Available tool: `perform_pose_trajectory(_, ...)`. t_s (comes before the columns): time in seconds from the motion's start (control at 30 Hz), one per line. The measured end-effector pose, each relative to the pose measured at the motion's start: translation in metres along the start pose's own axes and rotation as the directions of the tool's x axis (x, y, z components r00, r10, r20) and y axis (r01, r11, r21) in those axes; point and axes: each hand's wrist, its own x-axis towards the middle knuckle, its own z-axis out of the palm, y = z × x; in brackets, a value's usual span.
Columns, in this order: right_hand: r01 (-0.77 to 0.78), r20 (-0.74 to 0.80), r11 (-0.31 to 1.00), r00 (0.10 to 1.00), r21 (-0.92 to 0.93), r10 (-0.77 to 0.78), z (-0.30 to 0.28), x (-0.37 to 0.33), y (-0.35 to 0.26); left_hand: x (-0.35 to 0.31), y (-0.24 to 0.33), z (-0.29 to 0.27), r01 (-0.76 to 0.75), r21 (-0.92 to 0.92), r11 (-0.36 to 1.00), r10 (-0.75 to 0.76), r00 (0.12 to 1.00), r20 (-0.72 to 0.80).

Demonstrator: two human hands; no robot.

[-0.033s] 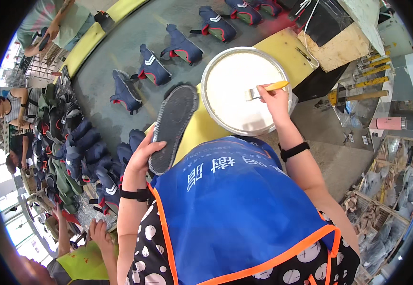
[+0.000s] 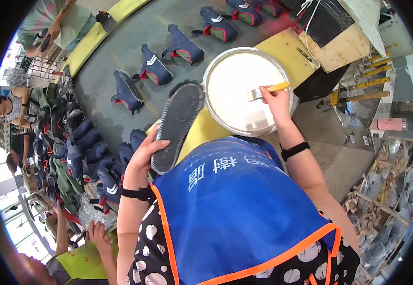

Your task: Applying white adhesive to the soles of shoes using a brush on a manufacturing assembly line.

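My left hand [image 2: 148,151] is closed around the heel end of a shoe upper [image 2: 177,128], thumb on top. Its flat black underside faces up, with a pale stitched rim; the rest of it is hidden beneath. The toe end is close to the left rim of a round metal basin [image 2: 206,102] filled with white liquid [image 2: 237,85]. Over that liquid, my right hand [image 2: 276,100] grips a paintbrush [image 2: 278,87] by its yellow handle. The brush's pale head points left and is at the liquid's surface; whether the bristles dip in, I cannot tell.
Navy shoe uppers [image 2: 156,66] with red trim stand in a row on the grey conveyor [image 2: 97,85]. More uppers [image 2: 87,147] are heaped at left. A co-worker's hand [image 2: 101,236] is at lower left. Clamps [image 2: 358,97] and a pink bottle [image 2: 392,124] are at right.
The shoe upper in my left hand has shifted slightly right, toward the basin. My right hand and the paintbrush stay nearly in place over the white liquid.
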Motion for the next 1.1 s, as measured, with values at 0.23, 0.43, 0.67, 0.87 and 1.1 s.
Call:
perform_pose_trajectory(0.23,0.575,0.193,0.817,0.798,0.039,-0.570,0.035,-0.059,-0.093,0.021,0.000,0.019,0.079,0.103,0.991,-0.092,0.988,0.123)
perform_pose_trajectory(0.43,0.886,0.545,0.459,0.420,-0.072,-0.726,0.055,-0.081,-0.126,0.020,0.013,0.034,0.051,0.284,0.957,-0.087,0.989,0.116)
perform_pose_trajectory(0.67,0.625,0.348,0.763,0.761,-0.166,-0.547,0.050,-0.052,-0.101,0.018,0.002,0.020,0.062,0.224,0.973,-0.095,0.985,0.141)
perform_pose_trajectory(0.87,0.677,0.296,0.735,0.695,0.040,-0.655,0.071,-0.071,-0.111,0.014,-0.004,0.009,0.047,0.143,0.989,-0.071,0.983,0.169)
perform_pose_trajectory(1.1,0.492,0.225,0.850,0.864,-0.190,-0.450,0.074,-0.059,-0.096,0.008,-0.008,0.006,0.000,0.171,0.985,-0.029,0.986,0.163)
